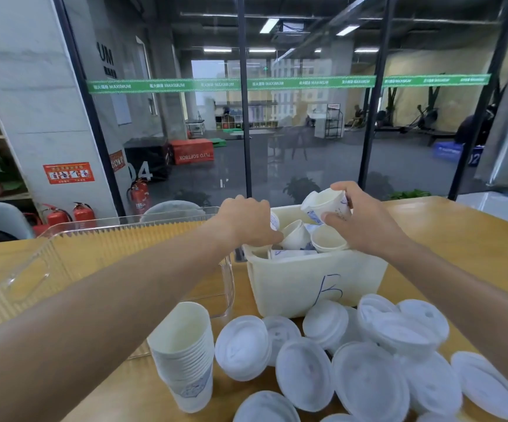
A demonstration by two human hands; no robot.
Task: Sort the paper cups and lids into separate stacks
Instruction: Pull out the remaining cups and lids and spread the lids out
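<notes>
Two hands: both reach into the bin (313, 281).
Right hand (359, 217): fingers grasp a lidded cup (327, 205).
Left hand (246, 222): fingers curled among the cups; grasp unclear.
Desk (459, 239) near edge: cup stack (185, 354), loose lids (368, 360).

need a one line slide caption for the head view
Right hand lifts a paper cup from the white bin; left hand reaches in.

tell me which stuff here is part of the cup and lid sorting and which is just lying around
Part of the job:
- stack of cups
- loose lids
- white bin of unsorted cups
- cup gripped by the right hand
- left hand reaching into the bin

Just lying about:
- clear tray
- fire extinguishers
- grey chair
</notes>
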